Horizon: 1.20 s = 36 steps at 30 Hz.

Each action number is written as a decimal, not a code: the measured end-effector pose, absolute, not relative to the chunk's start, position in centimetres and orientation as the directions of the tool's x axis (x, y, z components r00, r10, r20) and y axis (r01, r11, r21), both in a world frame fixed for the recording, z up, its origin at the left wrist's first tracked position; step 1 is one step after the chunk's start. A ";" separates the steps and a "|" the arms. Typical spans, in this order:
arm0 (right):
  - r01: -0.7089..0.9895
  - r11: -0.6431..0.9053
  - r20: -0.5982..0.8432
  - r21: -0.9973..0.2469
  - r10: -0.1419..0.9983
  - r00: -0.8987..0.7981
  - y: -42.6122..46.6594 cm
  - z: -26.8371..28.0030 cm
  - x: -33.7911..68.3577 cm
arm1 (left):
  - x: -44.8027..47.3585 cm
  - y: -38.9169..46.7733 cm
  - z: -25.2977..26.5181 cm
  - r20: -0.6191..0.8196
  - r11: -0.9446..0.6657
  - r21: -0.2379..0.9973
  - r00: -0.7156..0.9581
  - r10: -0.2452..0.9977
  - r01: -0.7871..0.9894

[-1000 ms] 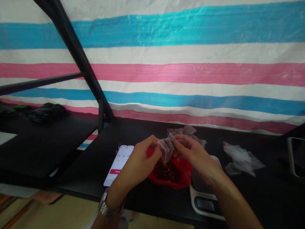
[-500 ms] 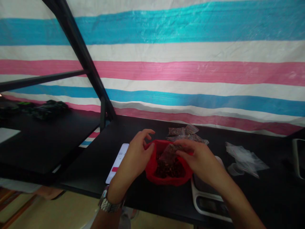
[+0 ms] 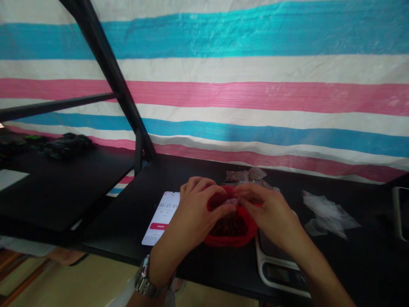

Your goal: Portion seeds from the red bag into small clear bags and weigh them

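Note:
A red bag (image 3: 230, 243) with its mouth wide stands on the black table, dark brown bits (image 3: 230, 226) lying inside. Over its mouth, my right hand (image 3: 265, 207) pinches a small clear zip bag (image 3: 230, 202) by its edge. My left hand (image 3: 201, 207) has come in from the other side, thumb and fingers closed around the same little bag. Much of the zip bag is hidden behind the fingers. Behind the red bag lie several filled zip bags (image 3: 238, 175). A white scale (image 3: 284, 275) sits under my right forearm.
A phone (image 3: 159, 221) showing a running timer lies left of my left hand. Flat clear bags (image 3: 329, 211) and a small clear cup (image 3: 316, 227) are to the right. A black metal post (image 3: 108, 64) rises at the left, before a striped sheet (image 3: 255, 98).
My left hand has moved right, from the red bag's left rim onto the small zip bag. My right hand keeps hold of it. More of the phone's screen shows.

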State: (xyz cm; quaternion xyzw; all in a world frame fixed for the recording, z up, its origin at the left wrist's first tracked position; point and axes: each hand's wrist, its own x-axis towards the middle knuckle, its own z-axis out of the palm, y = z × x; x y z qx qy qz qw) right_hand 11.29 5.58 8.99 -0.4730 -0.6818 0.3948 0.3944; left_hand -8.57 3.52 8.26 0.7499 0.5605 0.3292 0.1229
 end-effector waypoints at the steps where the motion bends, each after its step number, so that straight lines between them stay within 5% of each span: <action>1: 0.327 0.234 0.167 -0.916 0.961 -0.221 5.6 8.9 11.2 | -8.6 3.5 8.2 0.345 -0.354 0.548 0.181 0.921 0.758; 8: 0.322 0.212 0.130 -0.922 0.957 -0.260 5.6 8.4 11.1 | -9.0 4.4 8.0 0.340 -0.300 0.537 0.123 0.932 0.788; 15: 0.447 0.244 0.083 -0.860 0.933 -0.350 5.8 7.8 11.6 | -9.0 4.1 8.8 0.351 -0.307 0.697 0.065 0.934 0.648; 20: 0.776 0.314 -0.013 -0.548 0.924 -0.383 5.5 7.4 13.6 | -9.3 4.1 8.3 0.275 -0.251 0.730 0.063 0.959 0.636; 24: 0.857 0.363 -0.080 -0.366 0.905 -0.418 5.1 7.8 14.5 | -9.1 4.1 8.0 0.203 -0.227 0.715 0.114 0.973 0.661; 31: 0.691 0.390 0.230 -0.608 0.920 -0.316 5.5 8.4 13.4 | -8.9 3.9 8.6 0.342 -0.363 0.786 0.136 0.930 0.501; 36: 0.552 0.412 0.274 -0.725 0.908 -0.317 5.7 8.8 12.9 | -9.0 4.3 7.8 0.381 -0.392 0.808 0.116 0.917 0.441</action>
